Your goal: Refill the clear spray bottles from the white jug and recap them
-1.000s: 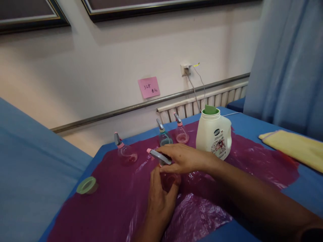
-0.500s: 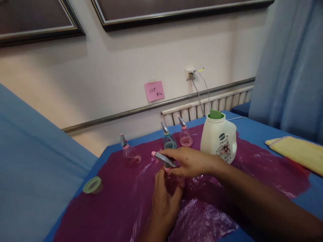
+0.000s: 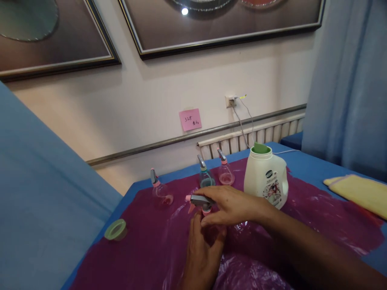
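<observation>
A small clear spray bottle stands in the middle of the purple plastic sheet [image 3: 145, 249]. Its grey and pink trigger head [image 3: 198, 200] points left. My left hand [image 3: 203, 253] is wrapped round the bottle's body from below. My right hand [image 3: 232, 205] reaches in from the right, its fingers closed on the trigger head and its collar. Most of the bottle's body is hidden by the two hands.
Three more small spray bottles [image 3: 160, 192] [image 3: 205, 177] [image 3: 225, 173] stand behind. An open white detergent jug [image 3: 267, 177] with a green spout stands to the right, its green cap [image 3: 115, 229] lies at left. A yellow cloth [image 3: 359, 191] lies at far right on the blue table.
The camera has tilted up, so everything sits lower in the frame. The trigger head has turned a little under my right hand; both hands stay on the bottle.
</observation>
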Action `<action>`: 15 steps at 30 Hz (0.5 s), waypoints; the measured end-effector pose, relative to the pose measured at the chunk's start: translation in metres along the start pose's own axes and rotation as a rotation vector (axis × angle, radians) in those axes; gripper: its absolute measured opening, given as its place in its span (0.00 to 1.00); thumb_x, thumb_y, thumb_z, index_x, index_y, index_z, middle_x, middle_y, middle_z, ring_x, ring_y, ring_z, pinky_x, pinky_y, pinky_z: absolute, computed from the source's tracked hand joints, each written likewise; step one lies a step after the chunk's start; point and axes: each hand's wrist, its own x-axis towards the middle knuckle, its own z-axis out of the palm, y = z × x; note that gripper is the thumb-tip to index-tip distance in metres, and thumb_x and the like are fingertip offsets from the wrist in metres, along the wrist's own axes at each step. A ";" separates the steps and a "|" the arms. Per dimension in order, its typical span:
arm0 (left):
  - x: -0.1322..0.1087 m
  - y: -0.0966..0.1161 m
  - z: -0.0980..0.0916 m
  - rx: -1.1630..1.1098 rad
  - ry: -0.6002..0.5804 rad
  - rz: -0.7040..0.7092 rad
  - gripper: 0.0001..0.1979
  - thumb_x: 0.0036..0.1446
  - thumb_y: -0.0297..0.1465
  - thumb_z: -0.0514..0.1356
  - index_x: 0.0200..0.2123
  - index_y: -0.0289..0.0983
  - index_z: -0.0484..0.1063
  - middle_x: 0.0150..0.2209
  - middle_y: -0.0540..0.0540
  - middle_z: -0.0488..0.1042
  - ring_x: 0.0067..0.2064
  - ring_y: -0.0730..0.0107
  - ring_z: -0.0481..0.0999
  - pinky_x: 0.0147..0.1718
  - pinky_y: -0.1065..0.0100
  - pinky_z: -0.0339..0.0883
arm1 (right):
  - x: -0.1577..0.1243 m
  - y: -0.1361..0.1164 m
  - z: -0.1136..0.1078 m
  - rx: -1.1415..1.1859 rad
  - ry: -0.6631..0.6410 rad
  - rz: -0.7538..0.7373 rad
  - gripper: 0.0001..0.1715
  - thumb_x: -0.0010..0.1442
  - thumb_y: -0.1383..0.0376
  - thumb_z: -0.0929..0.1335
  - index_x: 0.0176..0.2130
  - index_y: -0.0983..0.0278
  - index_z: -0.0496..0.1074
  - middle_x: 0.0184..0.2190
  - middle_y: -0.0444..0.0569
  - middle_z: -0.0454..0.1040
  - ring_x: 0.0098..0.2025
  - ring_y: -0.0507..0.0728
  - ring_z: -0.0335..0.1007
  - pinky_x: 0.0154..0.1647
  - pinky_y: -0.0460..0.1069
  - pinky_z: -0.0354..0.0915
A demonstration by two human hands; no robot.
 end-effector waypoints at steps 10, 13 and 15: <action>0.000 0.007 0.005 -0.011 0.004 -0.079 0.34 0.62 0.52 0.73 0.64 0.42 0.74 0.60 0.35 0.81 0.60 0.39 0.83 0.60 0.46 0.77 | 0.002 -0.004 -0.005 0.005 -0.049 -0.016 0.32 0.69 0.62 0.76 0.69 0.57 0.74 0.58 0.51 0.83 0.56 0.62 0.80 0.56 0.54 0.72; -0.001 0.006 0.008 -0.007 0.021 -0.051 0.31 0.62 0.53 0.73 0.59 0.40 0.77 0.57 0.34 0.82 0.59 0.39 0.83 0.58 0.47 0.78 | 0.004 -0.004 -0.004 -0.019 -0.039 0.012 0.30 0.68 0.58 0.79 0.65 0.58 0.75 0.55 0.52 0.84 0.54 0.63 0.80 0.54 0.54 0.71; -0.002 0.006 0.007 -0.006 0.028 -0.040 0.31 0.61 0.54 0.73 0.58 0.40 0.77 0.56 0.34 0.83 0.57 0.39 0.84 0.56 0.48 0.79 | 0.004 -0.004 -0.005 -0.016 -0.040 0.017 0.29 0.68 0.56 0.79 0.64 0.58 0.76 0.55 0.52 0.84 0.54 0.63 0.79 0.54 0.55 0.71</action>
